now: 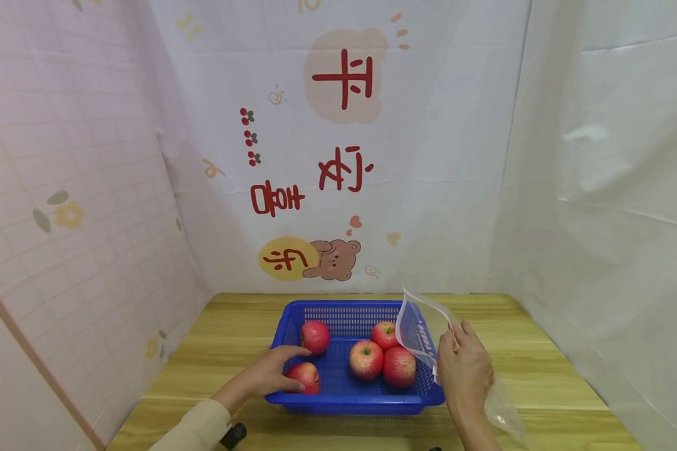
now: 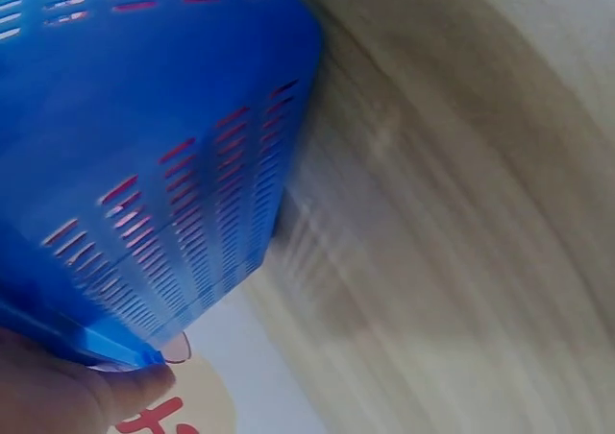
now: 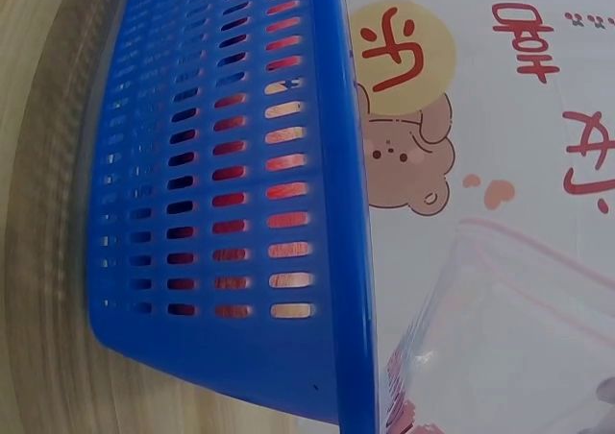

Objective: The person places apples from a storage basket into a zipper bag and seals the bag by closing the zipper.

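Left hand [image 1: 267,374]: thumb and forefinger spread | front-left red apple [image 1: 309,373]: between them, inside blue perforated basket [image 1: 352,399] | right hand [image 1: 466,366]: pinching clear zip-top bag [image 1: 413,331] near basket's right rim

White backdrop [image 1: 446,188]: 4 red Chinese chars., approx. 90° cw: 平 [image 1: 344,77] on beige blob [image 1: 323,100], 安 [image 1: 339,168] below, 喜 [image 1: 276,198] lower L, 乐 [image 1: 286,259] on yellow disc [image 1: 267,272] w/ bear [image 1: 338,260] adj. Clear bag [image 1: 412,329]: small reddish print [image 1: 425,340], illeg.

The white backdrop [image 1: 446,156] shows 1 brown bear [image 1: 336,260].
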A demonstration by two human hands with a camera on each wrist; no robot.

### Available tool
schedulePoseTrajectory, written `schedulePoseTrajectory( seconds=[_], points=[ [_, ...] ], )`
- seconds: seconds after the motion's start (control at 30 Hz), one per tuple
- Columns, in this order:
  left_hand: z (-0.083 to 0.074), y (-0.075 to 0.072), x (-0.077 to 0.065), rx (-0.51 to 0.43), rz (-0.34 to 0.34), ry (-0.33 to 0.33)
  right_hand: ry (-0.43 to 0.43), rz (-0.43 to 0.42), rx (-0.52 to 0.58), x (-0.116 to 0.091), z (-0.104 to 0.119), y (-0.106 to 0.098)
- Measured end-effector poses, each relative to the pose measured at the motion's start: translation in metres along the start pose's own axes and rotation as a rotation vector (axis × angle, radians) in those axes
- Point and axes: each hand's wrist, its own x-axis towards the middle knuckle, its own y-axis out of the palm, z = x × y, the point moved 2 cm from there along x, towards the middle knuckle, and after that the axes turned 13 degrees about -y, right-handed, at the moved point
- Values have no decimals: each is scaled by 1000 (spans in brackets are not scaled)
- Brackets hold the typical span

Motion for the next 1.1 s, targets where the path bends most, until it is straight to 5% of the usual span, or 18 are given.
schedulePoseTrajectory(
  seconds=[0.33, 0.63, 1.1],
  points=[
    [-13, -1, 1, 264, -4, 36, 0, 4, -2, 0, -1, 0],
    [-22, 5, 5, 403, -20, 36, 13, 16, 0, 0, -2, -1],
    [-36, 14, 18, 375, 63, 83, 4, -1, 3, 1, -2, -1]
  ],
)
